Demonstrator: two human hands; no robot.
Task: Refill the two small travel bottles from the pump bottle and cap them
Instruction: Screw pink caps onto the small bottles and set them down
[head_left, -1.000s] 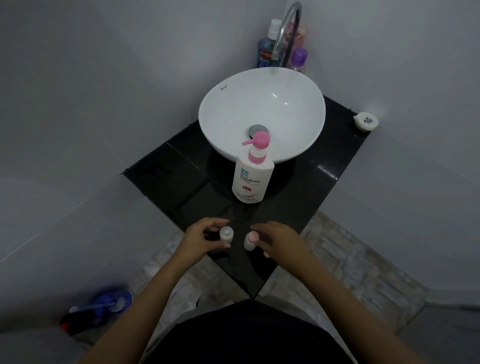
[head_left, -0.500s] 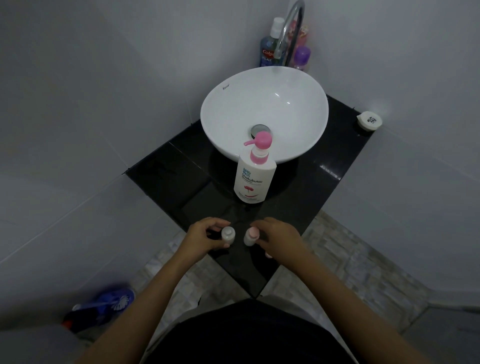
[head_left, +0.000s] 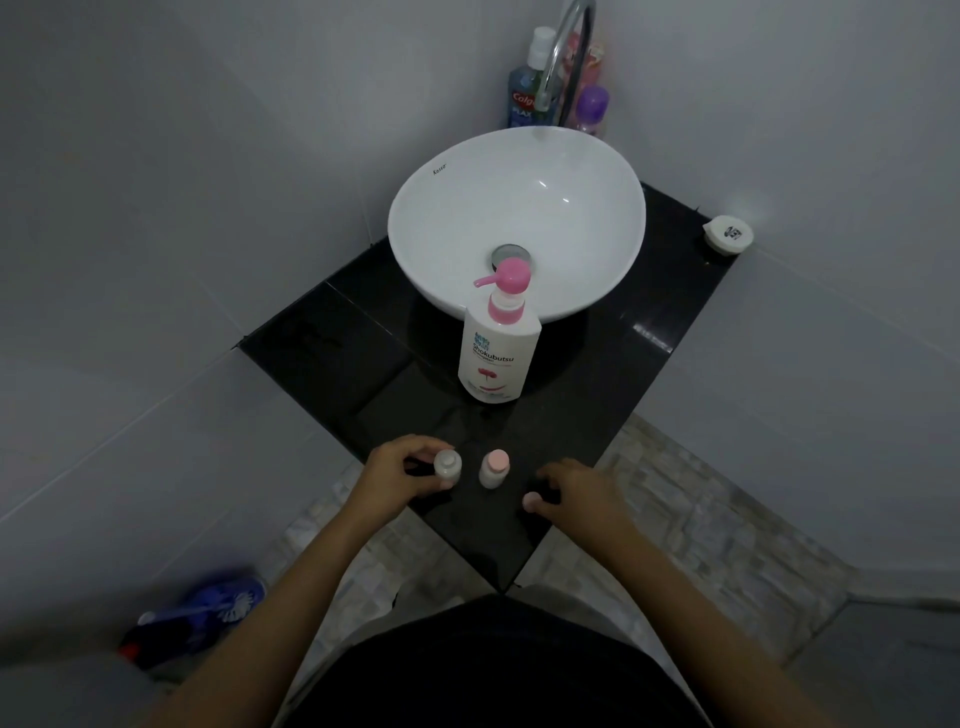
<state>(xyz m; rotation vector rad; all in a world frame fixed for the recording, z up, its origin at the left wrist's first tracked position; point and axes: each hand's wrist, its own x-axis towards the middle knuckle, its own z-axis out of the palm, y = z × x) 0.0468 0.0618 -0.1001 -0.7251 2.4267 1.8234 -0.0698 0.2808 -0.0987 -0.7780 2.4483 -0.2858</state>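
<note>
Our left grip (head_left: 400, 475) closes around the white-capped travel bottle (head_left: 448, 466) at lower centre of the frame, fingers wrapped on its far and near sides. Our right grip (head_left: 576, 491) is released, fingers spread and resting on the worktop (head_left: 597, 374) just right of the pink-capped travel bottle (head_left: 494, 468), not touching it. Both small bottles stand upright, close together, near the front corner of the dark worktop.

Taking the risks from the biggest thing down: the basin (head_left: 519, 218) fills the upper centre of the frame, and its rim overhangs the space just behind the pump bottle (head_left: 498, 353). We judge that lifting or tilting the pump bottle carelessly could knock its pink head against that rim.

The pump bottle stands well apart from the small bottles. Its nozzle points to the left of the frame, so a bottle held off line would send the liquid onto the glossy worktop, leaving it slippery.

The small bottles are the likeliest trouble. They are narrow and light, and sit near the pointed front edge; a stray brush from our free hand could tip the pink-capped one off to the floor (head_left: 701, 519). Both caps look on, and once unscrewed they could roll away.
</note>
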